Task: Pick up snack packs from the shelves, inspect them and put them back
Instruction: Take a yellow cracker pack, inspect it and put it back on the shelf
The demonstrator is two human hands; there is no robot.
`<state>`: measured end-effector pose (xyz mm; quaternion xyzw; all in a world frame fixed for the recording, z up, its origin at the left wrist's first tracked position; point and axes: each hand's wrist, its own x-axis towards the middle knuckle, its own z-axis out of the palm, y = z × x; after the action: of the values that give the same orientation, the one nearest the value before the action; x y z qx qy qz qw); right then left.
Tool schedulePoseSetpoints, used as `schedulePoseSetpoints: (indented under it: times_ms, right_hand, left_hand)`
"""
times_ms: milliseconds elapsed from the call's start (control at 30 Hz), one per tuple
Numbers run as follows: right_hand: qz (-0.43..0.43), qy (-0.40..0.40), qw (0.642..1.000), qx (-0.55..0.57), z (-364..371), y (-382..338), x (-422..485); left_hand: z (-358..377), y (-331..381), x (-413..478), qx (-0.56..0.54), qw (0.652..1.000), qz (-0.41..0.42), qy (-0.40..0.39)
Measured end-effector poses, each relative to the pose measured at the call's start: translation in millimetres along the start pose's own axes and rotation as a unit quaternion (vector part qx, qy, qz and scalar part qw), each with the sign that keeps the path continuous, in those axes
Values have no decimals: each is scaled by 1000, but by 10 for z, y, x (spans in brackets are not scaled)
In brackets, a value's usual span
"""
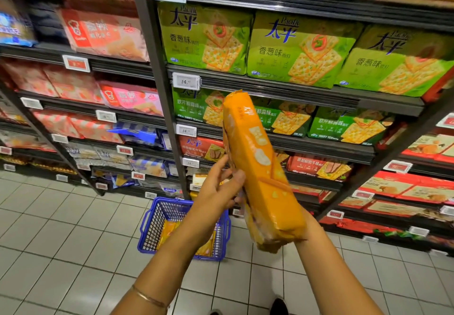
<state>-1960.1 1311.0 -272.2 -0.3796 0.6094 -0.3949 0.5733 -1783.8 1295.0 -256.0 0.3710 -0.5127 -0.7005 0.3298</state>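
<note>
- On the left shelving bay [81,64], pink and red biscuit packs [105,34] lie in rows, too blurred to read.
- A blue plastic shopping basket [149,223] stands on the pale tiled floor [49,228], with yellow packs inside it; the left forearm hides part of the basket.
- The left forearm reaches up from the bottom edge, with a thin bangle [149,297] at the wrist.
- The left hand [216,187] has its fingers straight and spread, fingertips touching the left side of the long orange plastic snack pack [260,174].
- The pack is held up in front of the shelves, tilted with its top leaning left, over the green cracker packs [299,49].
- The right hand [308,219] is almost wholly hidden behind the pack's lower end; it carries the pack, but I cannot tell how its fingers lie.
- Red cracker packs [407,187] on the right run off the frame.
</note>
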Motion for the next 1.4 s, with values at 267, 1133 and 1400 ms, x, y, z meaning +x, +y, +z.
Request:
schedulePoseSetpoints:
  times_ms: [267,1133,1400]
  right_hand:
    - [58,-20,995,77,16,65,-115]
    - [133,-7,969,207,-105,-34,-270]
    - [102,4,970,220,-72,-174,-268]
  left_hand:
    - [-128,-58,86,-210,960,-184,11]
    - [-272,-10,7,-495,842,-166,-140]
    - [-121,10,-72,-567,802,-124,-141]
